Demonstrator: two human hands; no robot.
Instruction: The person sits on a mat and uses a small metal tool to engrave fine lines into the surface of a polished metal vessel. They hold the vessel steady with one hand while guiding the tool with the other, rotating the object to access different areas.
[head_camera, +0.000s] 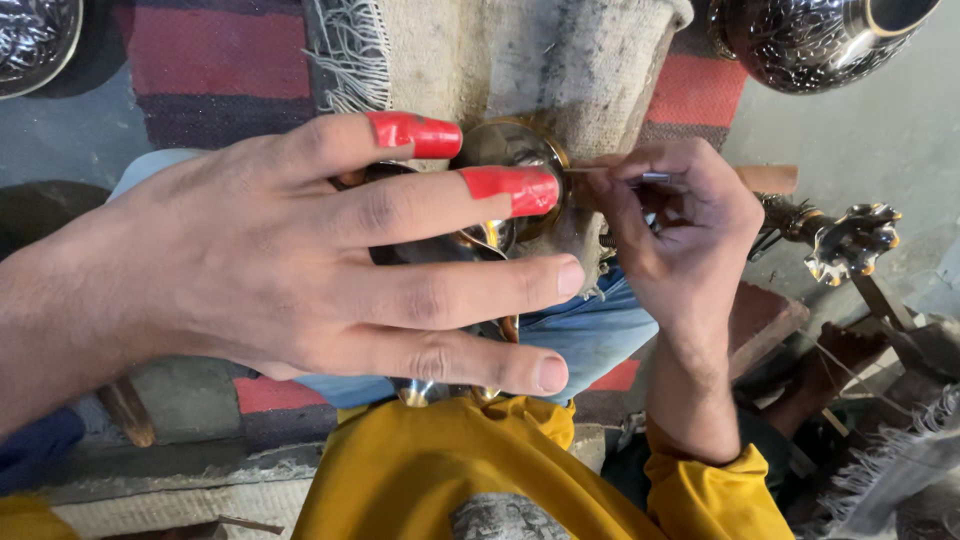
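My left hand (330, 260) lies flat and spread wide over a shiny metal vessel (500, 160), fingers pressing down on it. I read that as pinning it so it can't roll or turn. Two of those fingers carry red tape wraps (505, 186), probably guarding the skin against the metal or the tool tip.

My right hand (680, 235) is pinched narrow around a thin metal tool (610, 172), held like a pen, its tip meeting the vessel's brass-coloured rim just beside the taped fingertip. A wooden handle (768, 178) sticks out past the knuckles; whether it is part of the same tool I cannot tell.

The vessel sits in my lap against a coarse beige cloth (540, 60) with a fringed edge, which looks like padding to rest it on. It is mostly hidden under my palm: what shows is polished, reflective, rounded, with a golden lip and dark mirrored body.

Further out: yellow sleeves (430, 470), blue jeans (590, 335), a red-striped rug (215, 60), an embossed dark metal pot (810, 45) at top right, and an ornate metal fitting (850, 240) to the right.
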